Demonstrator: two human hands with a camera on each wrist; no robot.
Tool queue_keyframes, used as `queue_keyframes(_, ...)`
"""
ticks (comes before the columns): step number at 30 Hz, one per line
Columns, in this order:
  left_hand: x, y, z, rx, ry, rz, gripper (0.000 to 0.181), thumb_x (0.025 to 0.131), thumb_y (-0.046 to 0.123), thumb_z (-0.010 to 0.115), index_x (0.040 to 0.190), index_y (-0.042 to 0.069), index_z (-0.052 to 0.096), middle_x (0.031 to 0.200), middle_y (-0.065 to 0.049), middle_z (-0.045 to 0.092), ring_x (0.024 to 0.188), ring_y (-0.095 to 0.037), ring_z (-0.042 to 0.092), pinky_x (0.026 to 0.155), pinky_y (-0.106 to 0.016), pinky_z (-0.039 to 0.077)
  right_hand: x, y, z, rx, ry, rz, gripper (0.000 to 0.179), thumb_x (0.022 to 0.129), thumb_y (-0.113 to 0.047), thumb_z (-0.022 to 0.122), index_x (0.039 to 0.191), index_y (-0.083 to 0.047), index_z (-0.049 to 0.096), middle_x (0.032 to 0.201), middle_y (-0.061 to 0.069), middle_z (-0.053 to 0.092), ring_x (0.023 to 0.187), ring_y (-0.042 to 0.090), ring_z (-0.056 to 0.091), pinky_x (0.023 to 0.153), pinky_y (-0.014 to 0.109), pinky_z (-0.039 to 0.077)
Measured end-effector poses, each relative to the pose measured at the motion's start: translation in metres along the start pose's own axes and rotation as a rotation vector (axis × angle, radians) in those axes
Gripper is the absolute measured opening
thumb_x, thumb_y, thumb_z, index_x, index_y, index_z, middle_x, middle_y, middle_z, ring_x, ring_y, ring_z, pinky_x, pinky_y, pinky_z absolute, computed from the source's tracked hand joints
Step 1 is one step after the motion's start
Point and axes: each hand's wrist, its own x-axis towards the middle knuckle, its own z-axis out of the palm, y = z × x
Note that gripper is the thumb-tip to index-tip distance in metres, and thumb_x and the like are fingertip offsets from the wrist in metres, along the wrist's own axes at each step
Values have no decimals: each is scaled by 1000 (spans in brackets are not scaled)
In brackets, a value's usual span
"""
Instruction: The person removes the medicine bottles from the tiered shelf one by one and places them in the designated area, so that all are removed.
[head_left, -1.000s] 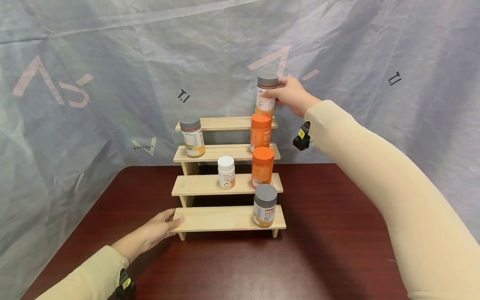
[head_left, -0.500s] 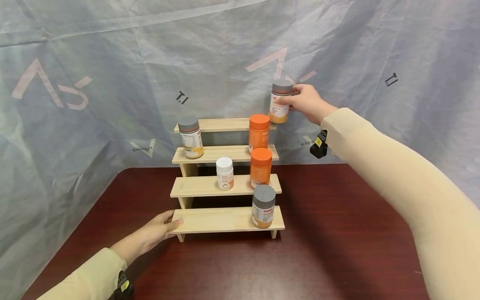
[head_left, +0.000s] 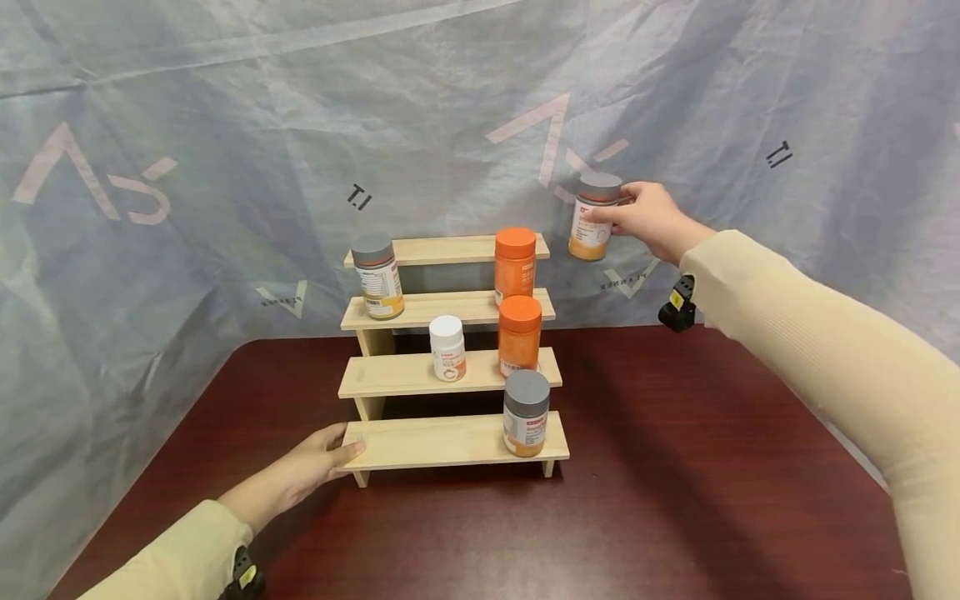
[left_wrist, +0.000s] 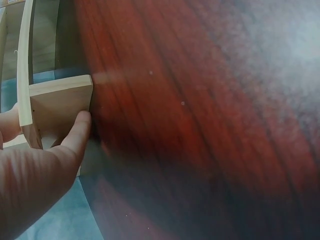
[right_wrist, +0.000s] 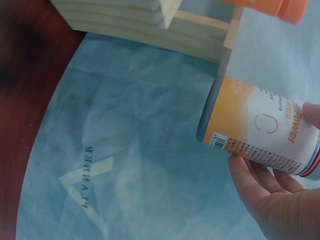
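My right hand [head_left: 651, 218] holds a grey-lidded supplement bottle [head_left: 589, 235] upright in the air, right of the top shelf. In the right wrist view, thumb and fingers grip the bottle [right_wrist: 265, 125] from opposite sides near its lid. My left hand [head_left: 318, 460] pinches the left end of the lowest tier of a wooden stepped shelf [head_left: 435, 439]. The left wrist view shows its thumb and a finger on either side of the board, near a support leg [left_wrist: 62, 102].
On the shelf stand a grey-lidded bottle [head_left: 381, 287], a white bottle [head_left: 447, 354], two orange bottles [head_left: 515, 265] and another grey-lidded bottle [head_left: 525, 425]. The shelf rests on a dark red table [head_left: 465, 533], before a grey cloth backdrop [head_left: 247, 167].
My right hand has carried the grey-lidded bottle from above the right end of the top shelf to the right and downward. The left hand keeps its place on the lowest tier.
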Motion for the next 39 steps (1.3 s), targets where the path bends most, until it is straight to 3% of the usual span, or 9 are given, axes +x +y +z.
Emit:
queue_keyframes(10, -3, -2, -3, 17, 6, -8, 66, 101, 19, 52, 145, -17, 16, 136, -33, 41, 114, -27, 58, 105, -48, 48, -1, 30, 2, 5, 30, -15, 74, 89, -35, 69, 143, 3, 36, 138, 18, 42, 128, 32, 47, 108, 42, 46)
queue_keyframes(22, -3, -1, -3, 67, 36, -26, 69, 100, 24, 55, 146, -14, 19, 140, -33, 39, 119, -30, 55, 109, -55, 40, -7, 59, -3, 12, 21, 9, 80, 90, -34, 68, 148, 4, 27, 145, 24, 37, 131, 35, 43, 109, 43, 45)
queue_keyframes(32, -3, -3, -5, 80, 47, -20, 71, 100, 26, 55, 145, -16, 19, 138, -32, 41, 116, -27, 57, 108, -51, 43, -8, 79, -6, -12, 9, 19, 73, 92, -35, 66, 143, 5, 33, 144, 24, 37, 131, 36, 42, 109, 46, 44)
queue_keyframes(39, -2, -5, -7, 90, 41, -2, 68, 100, 24, 54, 144, -16, 20, 138, -32, 42, 115, -27, 57, 108, -50, 44, -10, 104, -9, -35, 13, 45, 83, 92, -37, 65, 149, 6, 24, 147, 28, 34, 132, 40, 41, 108, 48, 44)
